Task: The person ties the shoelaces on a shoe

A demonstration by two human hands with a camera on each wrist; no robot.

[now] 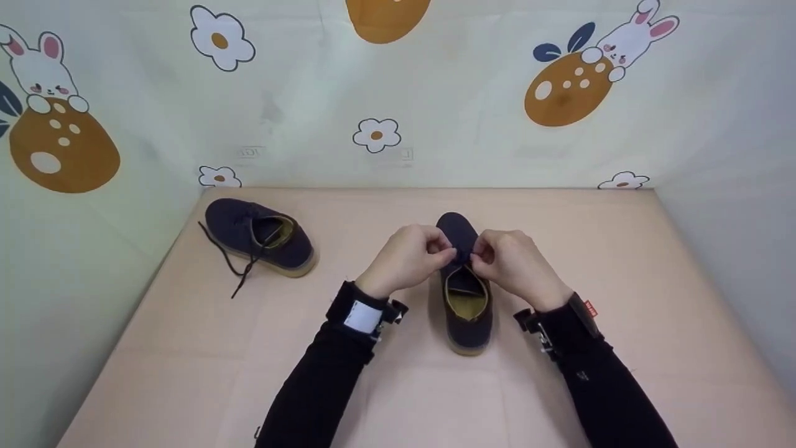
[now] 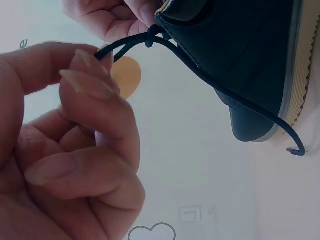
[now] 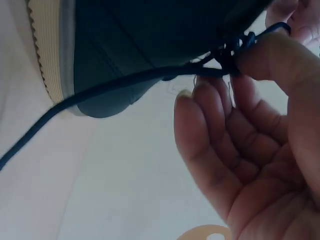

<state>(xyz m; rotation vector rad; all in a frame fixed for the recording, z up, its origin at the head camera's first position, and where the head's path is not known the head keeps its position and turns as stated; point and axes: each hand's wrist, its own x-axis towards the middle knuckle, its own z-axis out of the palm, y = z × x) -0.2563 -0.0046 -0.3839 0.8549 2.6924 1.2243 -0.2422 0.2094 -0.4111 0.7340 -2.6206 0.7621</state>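
A dark navy shoe point(image 1: 467, 336) with a tan sole stands on the table, its toe pointing away from me. My left hand point(image 1: 410, 258) pinches a loop of the dark shoelace point(image 2: 132, 39) at the left of the lacing. On the other side my right hand point(image 1: 513, 264) pinches the lace close to the knot, with thumb and index finger together in the right wrist view. A loose lace end point(image 2: 250, 105) hangs down along the shoe's side in the left wrist view. Another lace end point(image 3: 100, 90) trails down the other side.
A second navy shoe point(image 1: 289, 252) sits at the back left of the table point(image 1: 435, 404), its loose laces point(image 1: 233, 264) spilling toward me. Behind the table hangs a pale cloth point(image 1: 298, 106) printed with rabbits and flowers, and it also covers the sides.
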